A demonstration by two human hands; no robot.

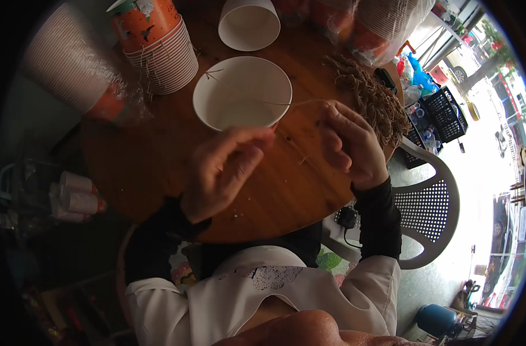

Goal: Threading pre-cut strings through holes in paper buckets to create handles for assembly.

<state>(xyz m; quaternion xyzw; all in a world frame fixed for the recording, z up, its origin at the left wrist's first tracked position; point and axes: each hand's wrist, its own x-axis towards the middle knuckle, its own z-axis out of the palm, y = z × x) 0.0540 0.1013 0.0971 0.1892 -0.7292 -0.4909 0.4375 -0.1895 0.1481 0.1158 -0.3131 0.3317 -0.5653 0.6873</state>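
Fingers of the right hand (355,142) are pinching twine (306,102) threaded through a paper bucket (237,86), apparently untied; left hand's (208,174) are curling, parted.

On my feed, daylight glares in well right of the right grip (352,141), bleaching the ground (476,173) white. Left of the left grip (225,173), deep shadow swallows detail; that grip looks slightly blurred. Fisheye distortion bends the black-rimmed edges.

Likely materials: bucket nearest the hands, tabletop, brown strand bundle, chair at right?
Bucket: probably coated paperboard; smooth off-white inside, rolled rim. Tabletop: wood, apparently varnished; brown grain, soft sheen. Brown strand bundle: maybe fibre or twisted paper; matt, kinked. Chair: likely moulded plastic; grey, perforated back.
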